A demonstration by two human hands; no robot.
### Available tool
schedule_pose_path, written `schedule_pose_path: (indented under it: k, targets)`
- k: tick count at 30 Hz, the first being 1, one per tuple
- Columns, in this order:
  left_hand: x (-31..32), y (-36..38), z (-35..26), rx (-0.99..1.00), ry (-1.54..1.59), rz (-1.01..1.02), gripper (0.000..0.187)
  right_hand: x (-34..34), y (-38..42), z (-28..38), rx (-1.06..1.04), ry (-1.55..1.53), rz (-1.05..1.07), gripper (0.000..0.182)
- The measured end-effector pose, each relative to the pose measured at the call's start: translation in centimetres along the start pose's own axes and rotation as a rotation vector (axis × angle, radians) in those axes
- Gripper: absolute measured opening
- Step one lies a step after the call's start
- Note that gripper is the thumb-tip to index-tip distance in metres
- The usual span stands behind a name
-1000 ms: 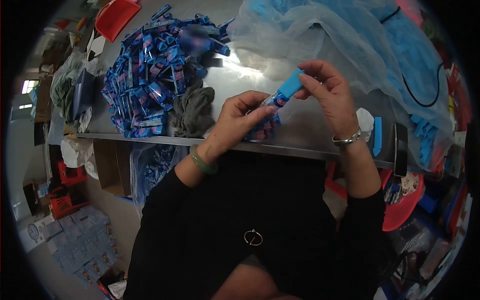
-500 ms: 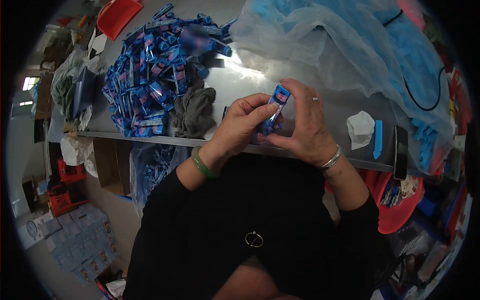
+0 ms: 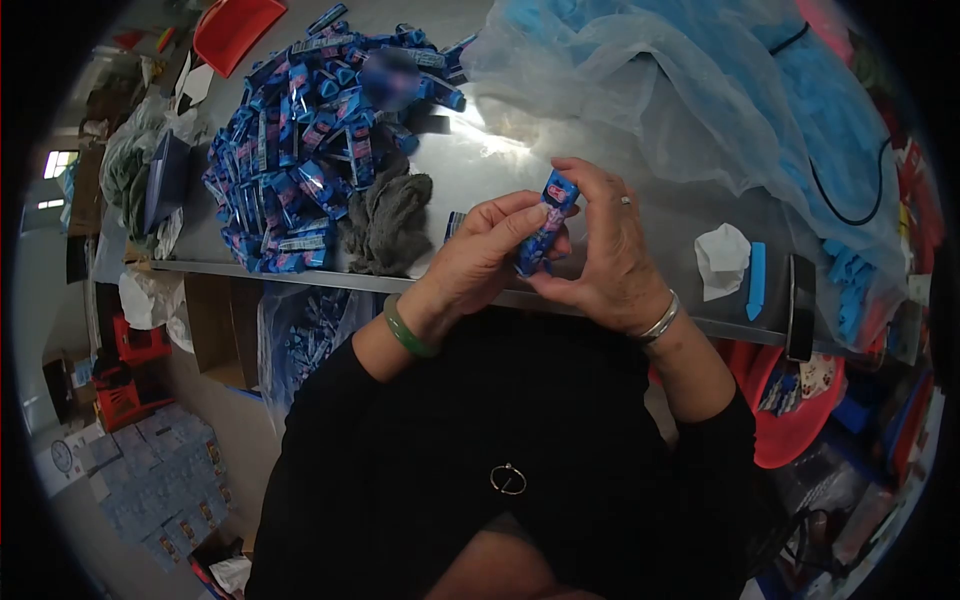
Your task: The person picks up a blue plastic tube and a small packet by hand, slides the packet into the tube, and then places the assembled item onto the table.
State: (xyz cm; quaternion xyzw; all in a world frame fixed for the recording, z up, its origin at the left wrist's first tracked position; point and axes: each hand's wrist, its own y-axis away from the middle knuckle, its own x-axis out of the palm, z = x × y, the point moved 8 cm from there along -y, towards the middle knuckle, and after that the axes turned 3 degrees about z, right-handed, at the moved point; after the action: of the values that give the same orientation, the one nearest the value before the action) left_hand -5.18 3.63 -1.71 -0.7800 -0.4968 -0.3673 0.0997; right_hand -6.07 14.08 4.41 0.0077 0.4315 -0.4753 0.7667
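Between my two hands, above the front edge of the metal table, is a slim blue box [image 3: 556, 192] with pink print. My left hand [image 3: 475, 258] pinches its middle with the thumb on top. The fingers of my right hand [image 3: 618, 255] curve around its far end, and the right thumb is at its near end. Part of the box is hidden by the fingers. Another small blue box [image 3: 454, 224] lies on the table just beyond my left hand, mostly covered by it. A big heap of similar blue boxes [image 3: 290, 150] spreads to the left.
A grey cloth [image 3: 390, 220] lies against the heap. Clear plastic sheeting [image 3: 640, 90] covers the far right of the metal table [image 3: 470, 160]. Crumpled white paper [image 3: 722, 262], a blue strip tool [image 3: 757, 280] and a dark flat object [image 3: 800, 305] lie at right. A red dustpan [image 3: 235, 35] sits far left.
The blue box has turned slightly in my fingers, and its far end has shifted a little left. More of its blue near end shows. Both hands stay in nearly the same place.
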Motion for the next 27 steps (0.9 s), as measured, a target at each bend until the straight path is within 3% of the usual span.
schedule_pose_path:
  k: [4, 7, 8, 11, 13, 14, 16, 17, 19, 20, 22, 24, 26, 27]
  targets:
    - [-0.5, -0.2, -0.2, 0.008, 0.001, -0.019, 0.022, -0.2, -0.3, -0.5, 0.009, 0.016, 0.014, 0.101]
    - [-2.1, -0.3, -3.2, 0.106, -0.178, -0.106, 0.020, -1.6, -1.4, -3.5, 0.095, -0.117, 0.034, 0.088]
    - [-2.6, -0.4, -6.0, 0.209, -0.425, -0.088, 0.020, -2.6, -1.8, -5.5, 0.138, -0.006, 0.020, 0.079]
    - [-4.3, 1.2, -16.1, 0.469, -1.054, -0.318, 0.022, -5.2, -2.3, -12.6, 0.129, 0.469, 0.003, 0.052]
    - [-7.5, 2.3, -22.9, 0.634, -1.500, -0.532, 0.025, -6.9, -2.4, -18.3, 0.394, 0.565, 0.112, 0.052]
    - [-9.0, 3.2, -26.1, 0.672, -1.738, -0.671, 0.026, -7.9, -3.3, -19.0, 0.393, 0.571, 0.112, 0.052]
    - [-11.2, 4.5, -30.8, 0.666, -2.033, -0.850, 0.029, -11.0, -4.7, -20.9, 0.634, 0.622, 0.109, 0.041]
    - [-12.5, 5.0, -31.8, 0.665, -2.030, -0.851, 0.029, -11.8, -5.6, -21.7, 0.633, 0.624, 0.112, 0.041]
    - [-11.0, 5.1, -31.9, 0.793, -2.498, -0.891, 0.030, -13.1, -6.8, -22.9, 0.703, 0.597, 0.070, 0.044]
    - [-11.4, 4.9, -31.7, 0.796, -2.497, -0.889, 0.030, -12.9, -7.0, -23.2, 0.705, 0.598, 0.069, 0.044]
    - [-6.0, 4.2, -27.7, 0.945, -2.539, -0.827, 0.027, -11.3, -8.0, -22.3, 0.629, 0.581, 0.089, 0.042]
    - [-2.8, 3.3, -22.5, 0.919, -2.148, -0.532, 0.023, -9.6, -8.5, -25.0, 0.544, 0.704, 0.096, 0.043]
    - [-3.4, 1.8, -16.5, 0.545, -1.625, -0.381, 0.019, -7.2, -8.9, -29.2, 0.457, 0.816, 0.107, 0.045]
    - [-2.8, 1.3, -13.6, 0.514, -1.666, -0.277, 0.018, -6.2, -9.0, -31.6, 0.451, 0.855, 0.084, 0.048]
